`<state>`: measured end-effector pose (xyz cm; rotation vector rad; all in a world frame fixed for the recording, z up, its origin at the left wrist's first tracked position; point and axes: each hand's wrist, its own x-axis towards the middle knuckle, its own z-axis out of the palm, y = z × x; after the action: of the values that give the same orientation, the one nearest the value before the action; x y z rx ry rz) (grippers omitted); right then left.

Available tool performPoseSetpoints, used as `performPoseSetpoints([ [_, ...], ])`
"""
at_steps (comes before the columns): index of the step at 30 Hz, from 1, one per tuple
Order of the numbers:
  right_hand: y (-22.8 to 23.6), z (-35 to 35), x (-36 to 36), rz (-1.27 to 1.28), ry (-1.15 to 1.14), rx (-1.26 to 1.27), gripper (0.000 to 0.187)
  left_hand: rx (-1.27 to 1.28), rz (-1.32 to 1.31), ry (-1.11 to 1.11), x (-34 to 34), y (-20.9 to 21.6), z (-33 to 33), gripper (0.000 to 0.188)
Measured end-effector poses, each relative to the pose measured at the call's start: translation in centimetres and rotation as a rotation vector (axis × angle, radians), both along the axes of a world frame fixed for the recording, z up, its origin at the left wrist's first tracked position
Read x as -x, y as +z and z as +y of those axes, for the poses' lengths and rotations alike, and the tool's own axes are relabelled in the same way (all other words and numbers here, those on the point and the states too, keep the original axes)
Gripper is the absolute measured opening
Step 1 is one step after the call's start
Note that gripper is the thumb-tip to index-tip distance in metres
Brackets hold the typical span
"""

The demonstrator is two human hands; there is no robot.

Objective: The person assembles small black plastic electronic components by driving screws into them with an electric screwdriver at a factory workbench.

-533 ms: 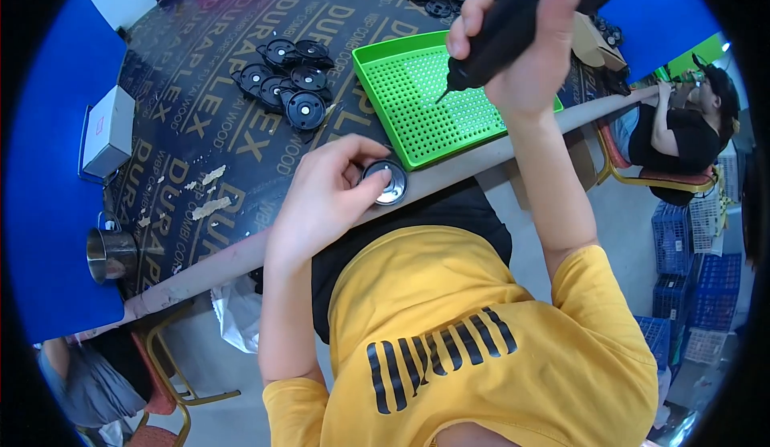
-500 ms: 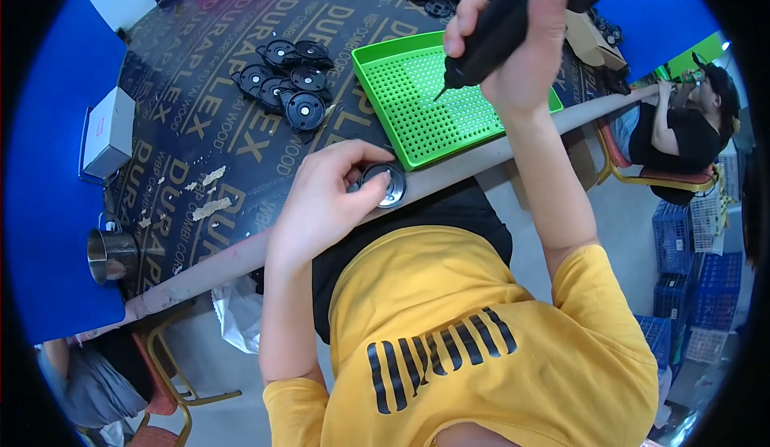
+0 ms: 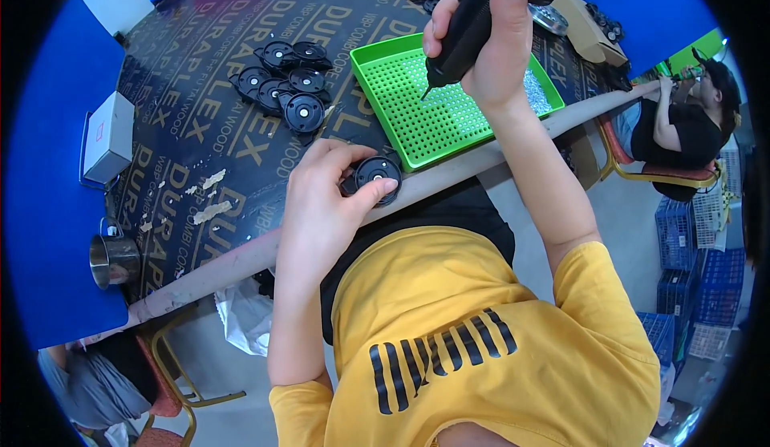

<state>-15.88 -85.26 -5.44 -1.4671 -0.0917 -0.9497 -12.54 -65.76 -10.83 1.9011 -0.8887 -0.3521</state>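
Far left on the table [image 3: 192, 166]: a small white box [image 3: 108, 136] and a metal cup [image 3: 114, 258], both well apart from my work. Further in, a cluster of black round discs [image 3: 287, 90] lies in a loose pile; whether those are done or waiting, I cannot tell.

My left hand [image 3: 321, 206] is curled over one black disc [image 3: 375, 176] at the table's near edge, thumb and fingers closed on its rim, wrist bent down, forearm rising from below.

Right of that, the green perforated tray [image 3: 425, 110] holds small silvery screws, thick toward its far right corner. My right hand [image 3: 489, 42] is fisted tight round a black electric screwdriver [image 3: 473, 18], raised, bit tip angled down just over the tray's holes, not over the disc.

Judging by this, the disc in hand is not yet being fastened.
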Motion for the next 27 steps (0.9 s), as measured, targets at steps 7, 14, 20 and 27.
performPoseSetpoints([
  [7, -0.8, -0.8, -0.9, 0.040, -0.013, -0.021, 0.059, 0.013, 0.046, -0.152, -0.5, -0.2, 0.2, 0.031],
  [14, -1.4, -2.3, -2.7, -0.275, 0.338, 0.019, 0.060, 0.076, 0.083, -0.227, -0.6, -0.7, 0.0, 0.032],
  [20, 0.9, -0.2, -3.1, -0.632, 1.110, -0.300, 0.067, 0.016, 0.027, -0.227, -0.9, -0.4, -0.4, 0.030],
  [27, 4.1, 8.0, 2.5, 0.094, 0.006, 0.003, 0.078, -0.028, 0.044, -0.211, -1.0, -0.2, 0.1, 0.030],
])
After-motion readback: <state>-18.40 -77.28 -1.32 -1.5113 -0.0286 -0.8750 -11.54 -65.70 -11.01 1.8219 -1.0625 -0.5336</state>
